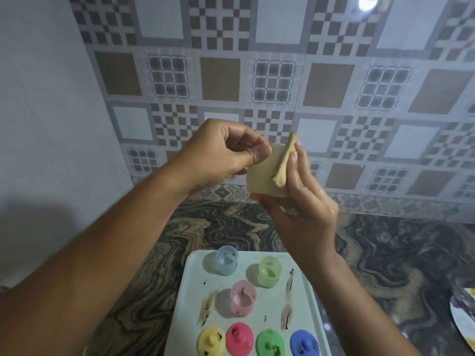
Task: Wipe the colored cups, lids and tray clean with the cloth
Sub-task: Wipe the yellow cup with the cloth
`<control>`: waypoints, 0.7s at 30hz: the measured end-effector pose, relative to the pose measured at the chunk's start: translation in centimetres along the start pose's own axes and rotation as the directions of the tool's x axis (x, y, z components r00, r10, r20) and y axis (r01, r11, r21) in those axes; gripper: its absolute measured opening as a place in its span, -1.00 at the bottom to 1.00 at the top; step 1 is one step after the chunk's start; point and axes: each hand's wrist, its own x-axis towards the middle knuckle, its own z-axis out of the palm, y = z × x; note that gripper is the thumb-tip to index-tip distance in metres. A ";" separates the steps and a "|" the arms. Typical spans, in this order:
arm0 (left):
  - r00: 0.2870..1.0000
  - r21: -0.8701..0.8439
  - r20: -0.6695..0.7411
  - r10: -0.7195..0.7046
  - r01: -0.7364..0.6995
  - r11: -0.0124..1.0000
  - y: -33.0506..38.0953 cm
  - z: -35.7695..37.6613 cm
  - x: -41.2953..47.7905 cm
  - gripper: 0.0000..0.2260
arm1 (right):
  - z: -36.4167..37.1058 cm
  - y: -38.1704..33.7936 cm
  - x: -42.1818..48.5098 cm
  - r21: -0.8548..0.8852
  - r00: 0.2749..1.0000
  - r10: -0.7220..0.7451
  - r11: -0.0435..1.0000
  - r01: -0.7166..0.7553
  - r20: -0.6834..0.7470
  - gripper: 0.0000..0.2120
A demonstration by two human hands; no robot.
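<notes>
While I hold the cloth (pixel 264 173) up over the far edge of the tabletop (pixel 385 253), left hand (pixel 221 152) pinching its left side, right hand (pixel 303 201) gripping its rolled right side

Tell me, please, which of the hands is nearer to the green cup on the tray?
Right. The right hand holds the cloth raised above and just behind the green cup; the left hand pinches the cloth's other edge, farther up and to the left.
</notes>
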 end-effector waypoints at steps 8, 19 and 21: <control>0.995 -0.197 -0.019 -0.094 0.088 0.976 -0.7 0.2 -0.3 -0.92 | 0.5 -0.2 -0.4 0.165 0.994 0.108 0.981 -0.102 -0.025 -0.27; 0.987 -0.212 0.022 -0.157 0.158 0.964 -0.1 0.7 -0.7 -0.78 | 0.2 0.1 -1.1 0.451 0.961 0.277 0.856 -0.252 0.010 -0.24; 0.992 -0.193 -0.007 -0.128 0.124 0.973 0.3 0.7 -0.8 -0.90 | 0.3 -0.2 -0.8 0.366 0.975 0.221 0.907 -0.206 0.000 -0.26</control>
